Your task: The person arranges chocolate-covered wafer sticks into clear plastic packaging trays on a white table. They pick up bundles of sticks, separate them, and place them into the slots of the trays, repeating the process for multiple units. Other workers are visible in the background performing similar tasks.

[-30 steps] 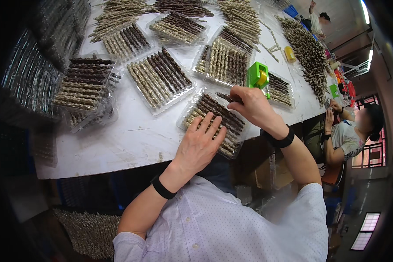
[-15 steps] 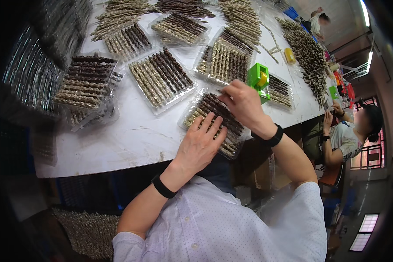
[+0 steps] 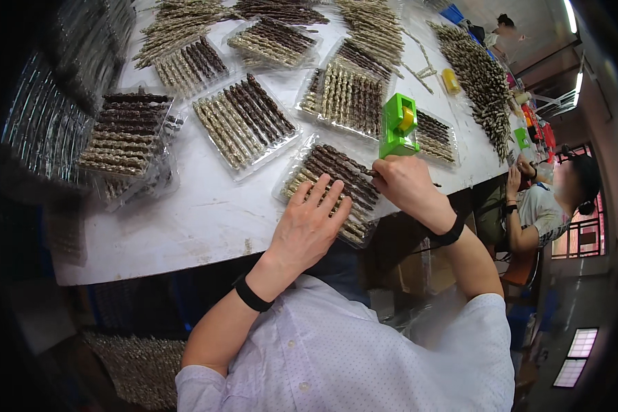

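Note:
My left hand (image 3: 310, 223) lies flat with fingers spread on a clear plastic tray (image 3: 292, 180) of dark and tan twisted sticks at the table's near edge. My right hand (image 3: 405, 182) is closed on a thin dark stick at the tray's right end, just below a green tape dispenser (image 3: 398, 125). Both wrists wear black bands.
Several more clear trays of sticks (image 3: 244, 123) cover the white table (image 3: 206, 220). Loose piles of sticks (image 3: 481, 82) lie at the far right, and stacked trays (image 3: 41, 130) at the left. A seated person (image 3: 549, 202) works at the right. More sticks (image 3: 137, 364) sit below the table.
My right hand has moved from the tray's middle to its right end, toward the green dispenser. My left hand has stayed pressed on the tray.

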`<state>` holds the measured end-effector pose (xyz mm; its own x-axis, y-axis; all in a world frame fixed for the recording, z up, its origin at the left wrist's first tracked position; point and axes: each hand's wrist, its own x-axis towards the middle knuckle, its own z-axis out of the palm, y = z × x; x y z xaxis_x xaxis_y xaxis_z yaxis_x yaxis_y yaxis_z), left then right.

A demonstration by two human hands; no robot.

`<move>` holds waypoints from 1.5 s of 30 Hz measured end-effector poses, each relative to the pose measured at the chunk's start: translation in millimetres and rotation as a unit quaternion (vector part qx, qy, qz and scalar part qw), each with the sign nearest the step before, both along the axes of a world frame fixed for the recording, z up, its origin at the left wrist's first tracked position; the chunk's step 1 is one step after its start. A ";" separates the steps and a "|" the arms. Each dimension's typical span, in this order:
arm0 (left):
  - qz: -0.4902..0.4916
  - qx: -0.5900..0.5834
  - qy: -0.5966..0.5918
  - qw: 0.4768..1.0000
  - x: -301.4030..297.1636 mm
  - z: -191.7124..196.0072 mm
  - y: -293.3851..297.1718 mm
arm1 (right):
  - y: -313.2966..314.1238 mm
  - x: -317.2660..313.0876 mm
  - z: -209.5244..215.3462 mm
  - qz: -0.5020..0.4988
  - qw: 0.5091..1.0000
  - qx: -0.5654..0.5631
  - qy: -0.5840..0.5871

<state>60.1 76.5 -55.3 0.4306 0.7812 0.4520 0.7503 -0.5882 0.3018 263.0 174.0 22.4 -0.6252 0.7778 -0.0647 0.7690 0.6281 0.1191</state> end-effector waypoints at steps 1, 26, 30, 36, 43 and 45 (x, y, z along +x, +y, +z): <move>-0.002 0.000 -0.001 1.000 0.5 -0.4 0.3 | -2.9 -0.6 -1.2 0.007 1.000 0.019 0.008; 0.003 0.001 -0.003 1.000 0.0 0.5 0.3 | 20.7 -21.1 16.2 -0.109 0.902 -0.216 0.359; 0.001 0.001 -0.010 1.000 0.7 -2.4 0.7 | 21.2 -24.3 2.9 -0.088 0.908 -0.176 0.370; 0.003 0.000 -0.006 1.000 -0.2 0.0 0.4 | 21.3 -25.2 -15.9 -0.056 0.930 -0.116 0.343; 0.004 -0.001 -0.015 1.000 -0.2 0.5 -1.1 | 18.8 -26.5 -1.8 -0.083 0.899 -0.148 0.404; 0.004 0.001 -0.017 1.000 -0.6 0.0 -0.5 | 18.8 -27.9 -1.5 -0.088 0.902 -0.150 0.396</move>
<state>59.5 76.0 -55.3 0.4090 0.7837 0.4675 0.7440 -0.5830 0.3266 235.1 192.9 20.9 -0.4364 0.8911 0.1245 0.6286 0.4010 -0.6664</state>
